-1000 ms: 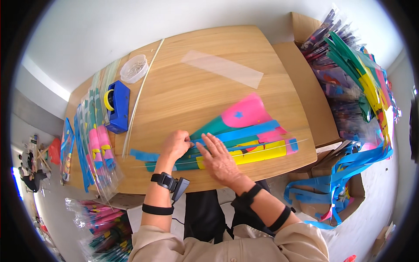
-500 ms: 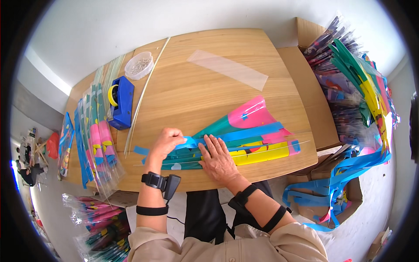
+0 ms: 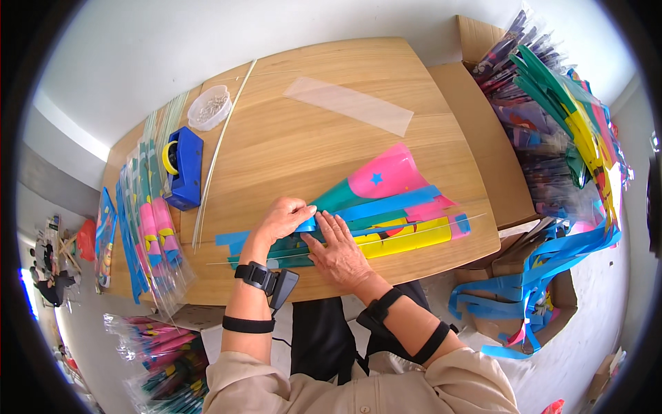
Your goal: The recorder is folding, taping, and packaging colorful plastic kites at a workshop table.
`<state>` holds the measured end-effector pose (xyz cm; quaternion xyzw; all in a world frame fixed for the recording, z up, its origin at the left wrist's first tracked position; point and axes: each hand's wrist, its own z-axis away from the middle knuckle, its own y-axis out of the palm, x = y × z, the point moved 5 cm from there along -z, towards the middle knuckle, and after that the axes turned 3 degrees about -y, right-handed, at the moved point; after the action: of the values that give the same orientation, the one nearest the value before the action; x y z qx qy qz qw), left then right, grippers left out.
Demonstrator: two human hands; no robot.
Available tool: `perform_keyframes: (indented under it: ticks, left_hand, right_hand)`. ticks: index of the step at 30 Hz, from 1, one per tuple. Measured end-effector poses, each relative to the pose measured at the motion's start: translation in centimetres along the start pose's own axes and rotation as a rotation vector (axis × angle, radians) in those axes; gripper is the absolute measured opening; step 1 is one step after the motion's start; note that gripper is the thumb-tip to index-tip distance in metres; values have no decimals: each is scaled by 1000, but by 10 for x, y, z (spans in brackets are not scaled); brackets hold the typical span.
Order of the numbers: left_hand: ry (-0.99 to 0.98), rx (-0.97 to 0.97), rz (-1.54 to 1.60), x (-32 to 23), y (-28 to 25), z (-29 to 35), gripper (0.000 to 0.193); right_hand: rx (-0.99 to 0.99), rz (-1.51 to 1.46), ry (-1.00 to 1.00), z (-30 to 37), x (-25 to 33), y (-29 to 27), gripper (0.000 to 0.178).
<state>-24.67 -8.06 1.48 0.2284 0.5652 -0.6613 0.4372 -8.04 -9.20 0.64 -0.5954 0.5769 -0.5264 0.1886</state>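
Note:
A folded kite of green, pink and yellow film lies near the table's front edge, with a thin rod along it. A blue ribbon runs lengthwise over the film. My left hand is closed, pinching a fold of this ribbon at the kite's narrow left part. Right beside it, my right hand lies flat on the film with its fingers stretched out, pressing it down. Part of the film and ribbon is hidden under both hands.
On the table's left are a blue tape dispenser, a plastic tub of small pieces, thin rods and kites in clear sleeves. A translucent strip lies at the back. A cardboard box with packed bundles stands right.
My left hand has moved slightly right, closer to the right hand, carrying the pinched ribbon fold along. My right hand stays pressed on the film. The whole view has shifted a little.

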Motion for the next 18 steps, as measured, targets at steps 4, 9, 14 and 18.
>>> perform_keyframes:
  ticks: [4, 9, 14, 18]
  left_hand:
    - [41, -30, 2, -4, 2, -2, 57]
    - [-36, -51, -4, 10, 0, -5, 75]
    - [-101, -55, -50, 1, -1, -3, 85]
    - [-43, -85, -40, -5, -1, 1, 82]
  right_hand:
    - [-7, -72, 25, 1, -3, -2, 56]
    - [-51, 19, 50, -5, 5, -1, 70]
    - [-7, 123, 131, -9, 10, 4, 83]
    - [46, 161, 255, -10, 4, -7, 87]
